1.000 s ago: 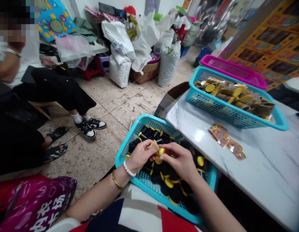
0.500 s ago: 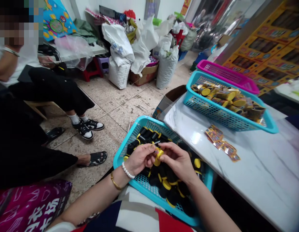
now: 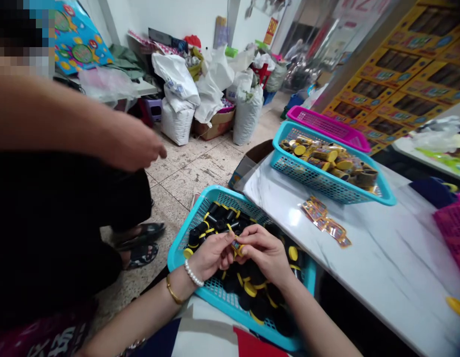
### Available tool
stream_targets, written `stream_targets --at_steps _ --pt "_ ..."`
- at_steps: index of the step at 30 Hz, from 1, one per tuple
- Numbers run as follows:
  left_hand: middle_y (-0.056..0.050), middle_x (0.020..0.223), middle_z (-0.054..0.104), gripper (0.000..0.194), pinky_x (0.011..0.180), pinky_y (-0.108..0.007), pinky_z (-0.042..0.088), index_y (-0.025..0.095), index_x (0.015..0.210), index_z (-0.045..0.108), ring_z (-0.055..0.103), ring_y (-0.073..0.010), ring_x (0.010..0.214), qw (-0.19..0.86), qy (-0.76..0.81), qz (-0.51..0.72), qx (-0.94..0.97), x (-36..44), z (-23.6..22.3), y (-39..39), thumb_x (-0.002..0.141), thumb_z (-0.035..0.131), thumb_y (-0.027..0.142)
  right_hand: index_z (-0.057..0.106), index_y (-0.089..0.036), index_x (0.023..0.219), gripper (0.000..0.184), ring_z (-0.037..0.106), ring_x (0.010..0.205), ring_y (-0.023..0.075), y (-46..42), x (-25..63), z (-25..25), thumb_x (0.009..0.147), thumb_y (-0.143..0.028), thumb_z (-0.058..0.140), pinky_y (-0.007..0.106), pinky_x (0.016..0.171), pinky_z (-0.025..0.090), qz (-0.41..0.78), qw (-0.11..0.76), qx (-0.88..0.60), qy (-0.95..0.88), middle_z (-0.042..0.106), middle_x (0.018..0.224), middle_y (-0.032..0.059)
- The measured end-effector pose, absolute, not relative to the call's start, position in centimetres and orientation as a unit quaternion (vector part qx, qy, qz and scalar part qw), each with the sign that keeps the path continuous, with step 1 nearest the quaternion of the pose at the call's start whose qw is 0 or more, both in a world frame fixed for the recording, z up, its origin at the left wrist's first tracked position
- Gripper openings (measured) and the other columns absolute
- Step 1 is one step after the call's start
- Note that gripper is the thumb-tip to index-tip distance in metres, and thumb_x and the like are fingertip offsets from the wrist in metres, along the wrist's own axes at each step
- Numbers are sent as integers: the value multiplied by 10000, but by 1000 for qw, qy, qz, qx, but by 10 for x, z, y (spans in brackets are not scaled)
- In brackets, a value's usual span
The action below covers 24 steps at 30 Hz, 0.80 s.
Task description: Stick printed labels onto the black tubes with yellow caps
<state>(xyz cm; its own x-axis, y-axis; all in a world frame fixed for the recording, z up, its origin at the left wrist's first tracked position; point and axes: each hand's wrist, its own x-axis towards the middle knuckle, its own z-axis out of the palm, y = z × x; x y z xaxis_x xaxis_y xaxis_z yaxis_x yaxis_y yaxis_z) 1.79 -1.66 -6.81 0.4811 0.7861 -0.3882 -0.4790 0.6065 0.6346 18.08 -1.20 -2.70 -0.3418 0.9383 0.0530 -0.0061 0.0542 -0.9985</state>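
My left hand (image 3: pixel 211 255) and my right hand (image 3: pixel 265 250) meet over a teal basket (image 3: pixel 185 237) on my lap, pinching one small black tube with a yellow cap (image 3: pixel 236 246) between their fingertips. The basket holds several more black tubes with yellow caps (image 3: pixel 252 292). A pearl bracelet and a gold bangle circle my left wrist. On the white marble table (image 3: pixel 382 267) to the right lie a few orange printed stickers (image 3: pixel 326 223).
A second teal basket (image 3: pixel 326 186) with several labelled tubes sits further back on the table, a pink basket (image 3: pixel 326 126) behind it. Another person's arm and hand (image 3: pixel 133 144) reach in from the left, above dark-clothed legs. Sacks and boxes (image 3: pixel 211 99) crowd the floor behind.
Another person's arm has swung into view from the left and the seated figure now fills the left side. My view has shifted right. My hands keep working the same tube.
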Motion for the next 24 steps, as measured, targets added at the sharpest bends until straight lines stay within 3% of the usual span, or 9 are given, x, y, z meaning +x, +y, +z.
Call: stream_targets --at_steps 3,7,12,15,19,24 --pt "3 528 596 429 398 -142 317 122 750 590 484 -44 401 842 313 383 214 18 -67 -17 737 680 541 753 -243 871 104 633 521 85 -11 181 -28 770 -260 730 244 469 592 560 427 -395 -590 533 934 18" --pt "12 492 583 430 363 -148 287 133 737 584 446 -45 356 834 337 384 210 16 -66 -15 733 675 554 730 -270 994 213 645 601 98 -10 185 -30 781 -262 721 237 497 592 583 373 -387 -610 527 984 28" --pt "4 506 605 433 377 -147 332 130 767 606 487 -55 381 843 328 384 183 16 -65 -15 717 693 551 747 -259 878 127 631 555 79 -9 188 -30 787 -180 710 236 507 585 540 408 -372 -636 511 888 -1" --pt "1 490 597 446 371 -152 332 120 733 604 474 -51 365 839 335 386 185 16 -65 -14 684 723 547 735 -267 914 144 626 584 83 -9 188 -30 809 -183 685 239 519 583 516 406 -375 -654 512 898 4" --pt "7 468 578 450 348 -152 299 133 723 580 453 -53 348 829 347 392 198 16 -64 -13 713 681 572 700 -278 1075 309 626 833 147 -15 180 -28 779 -188 717 242 637 570 407 359 -381 -748 546 1016 51" --pt "21 486 579 490 336 -153 295 147 917 580 443 -61 333 821 361 384 219 16 -58 -16 804 532 622 708 -267 1035 236 638 860 158 -10 189 -1 810 -205 675 263 700 568 232 345 -416 -809 594 1033 59"
